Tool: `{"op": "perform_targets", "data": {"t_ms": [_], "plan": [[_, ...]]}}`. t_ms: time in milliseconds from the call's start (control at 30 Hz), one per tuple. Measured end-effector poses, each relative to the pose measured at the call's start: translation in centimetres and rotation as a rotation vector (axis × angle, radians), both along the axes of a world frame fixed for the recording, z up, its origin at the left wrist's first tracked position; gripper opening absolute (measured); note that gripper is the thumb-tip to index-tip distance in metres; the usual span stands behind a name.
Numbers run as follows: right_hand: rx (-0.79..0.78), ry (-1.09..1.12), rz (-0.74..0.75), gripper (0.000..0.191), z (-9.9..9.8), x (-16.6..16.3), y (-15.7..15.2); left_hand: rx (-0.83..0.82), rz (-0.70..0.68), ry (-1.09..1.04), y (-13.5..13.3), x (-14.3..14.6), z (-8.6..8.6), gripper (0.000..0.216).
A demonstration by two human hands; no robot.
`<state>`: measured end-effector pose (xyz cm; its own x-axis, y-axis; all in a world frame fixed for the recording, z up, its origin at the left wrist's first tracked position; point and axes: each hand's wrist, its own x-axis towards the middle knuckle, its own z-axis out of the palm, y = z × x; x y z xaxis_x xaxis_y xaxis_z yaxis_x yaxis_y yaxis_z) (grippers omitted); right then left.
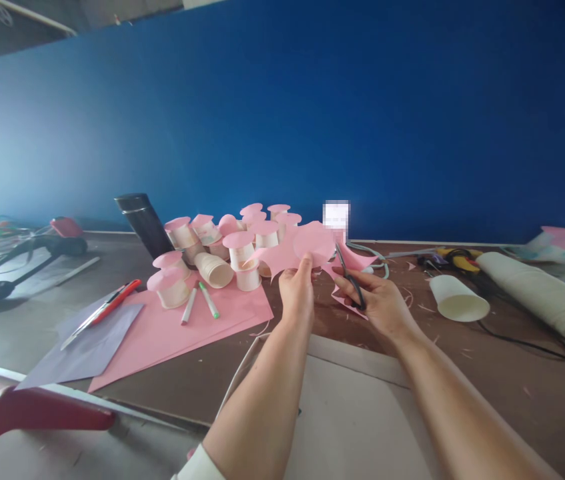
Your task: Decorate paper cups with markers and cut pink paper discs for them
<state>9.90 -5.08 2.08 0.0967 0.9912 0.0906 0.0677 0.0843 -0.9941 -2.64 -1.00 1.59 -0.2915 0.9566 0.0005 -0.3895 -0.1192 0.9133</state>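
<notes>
Between thumb and fingers, my left hand (pixel 298 291) grips a piece of pink paper (pixel 313 243) with a rounded shape in it and jagged strips trailing at its edges. A pair of dark-handled scissors (pixel 355 288) is in my right hand (pixel 382 303), its blades at the right edge of the paper. Beyond and to the left stand several white paper cups (pixel 241 255) topped with pink paper pieces. One bare paper cup (pixel 215 271) lies on its side among them.
Pink sheets (pixel 197 347), a grey-purple sheet (pixel 87 347), a red utility knife (pixel 112 303) and two markers (pixel 209 300) lie left. A black flask (pixel 143 223) stands behind. Right are a lone cup (pixel 458 298), stacked cups (pixel 537 293) and a black cable (pixel 522 343). An open box (pixel 352 407) sits below my arms.
</notes>
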Motion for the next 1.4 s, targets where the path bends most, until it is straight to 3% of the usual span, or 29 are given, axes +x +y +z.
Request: {"op": "perform_targets", "data": {"t_ms": [600, 933, 1400], "plan": [[0.013, -0.066, -0.050, 0.062, 0.77, -0.37, -0.39, -0.014, 0.013, -0.008, 0.04, -0.13, -0.04, 0.038], [0.057, -0.156, 0.079, 0.046, 0.31, -0.27, -0.31, 0.004, -0.035, -0.120, -0.31, 0.03, 0.20, 0.037], [-0.008, -0.111, 0.022, 0.052, 0.68, -0.27, -0.34, -0.025, -0.062, 0.015, 0.03, -0.20, -0.06, 0.029]]}}
